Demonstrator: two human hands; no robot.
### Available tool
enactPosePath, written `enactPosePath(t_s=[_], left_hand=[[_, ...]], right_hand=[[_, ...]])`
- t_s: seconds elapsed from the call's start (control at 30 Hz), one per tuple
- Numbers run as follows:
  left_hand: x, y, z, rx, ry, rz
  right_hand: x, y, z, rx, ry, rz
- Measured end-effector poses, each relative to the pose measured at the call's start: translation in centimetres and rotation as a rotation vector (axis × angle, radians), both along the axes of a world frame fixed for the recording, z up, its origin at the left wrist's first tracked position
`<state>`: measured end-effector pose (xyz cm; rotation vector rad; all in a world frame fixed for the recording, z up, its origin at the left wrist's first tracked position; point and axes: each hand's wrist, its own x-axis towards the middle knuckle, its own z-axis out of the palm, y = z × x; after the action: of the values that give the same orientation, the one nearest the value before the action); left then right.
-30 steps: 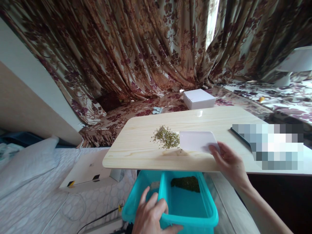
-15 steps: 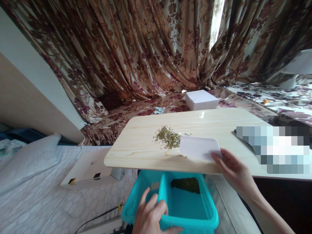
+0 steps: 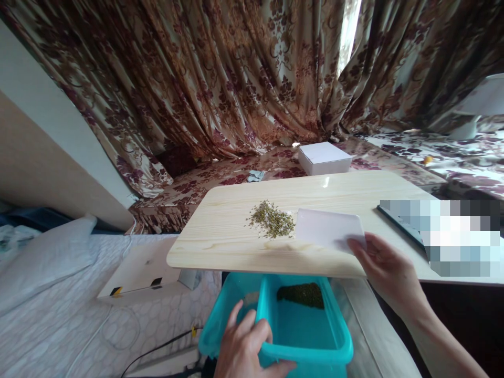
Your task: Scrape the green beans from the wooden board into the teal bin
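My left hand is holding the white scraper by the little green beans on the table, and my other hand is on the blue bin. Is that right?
Not quite: the head view shows your right hand holding the white scraper by the green beans; your left hand is on the blue bin.

Patterned curtains (image 3: 236, 79) hang behind a floral-covered ledge (image 3: 220, 178), daylight (image 3: 348, 37) showing through a gap.

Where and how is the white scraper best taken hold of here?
The white scraper is thin and flat, so probably best pinched at its right end from the near right, thumb on top, as the right hand does. Its left end faces the green grains; a grip there might disturb them.
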<state>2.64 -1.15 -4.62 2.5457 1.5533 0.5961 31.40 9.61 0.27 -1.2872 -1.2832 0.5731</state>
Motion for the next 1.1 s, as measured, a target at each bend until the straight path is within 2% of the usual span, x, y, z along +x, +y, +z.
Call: enactPosePath(t_s=[0.17, 0.43, 0.7, 1.1], left_hand=[[0.0, 0.3, -0.1, -0.001, 0.005, 0.005], [0.1, 0.2, -0.2, 0.011, -0.016, 0.007], [0.0, 0.3, -0.1, -0.013, -0.019, 0.004], [0.0, 0.1, -0.1, 0.005, 0.013, 0.025]], right_hand=[[-0.9, 0.6, -0.3, 0.0, -0.032, 0.016], [-0.7, 1.4, -1.0, -0.019, -0.05, -0.022], [-1.5, 1.4, -0.4, -0.019, 0.004, 0.06], [-1.3, 1.7, -0.4, -0.029, 0.006, 0.117]])
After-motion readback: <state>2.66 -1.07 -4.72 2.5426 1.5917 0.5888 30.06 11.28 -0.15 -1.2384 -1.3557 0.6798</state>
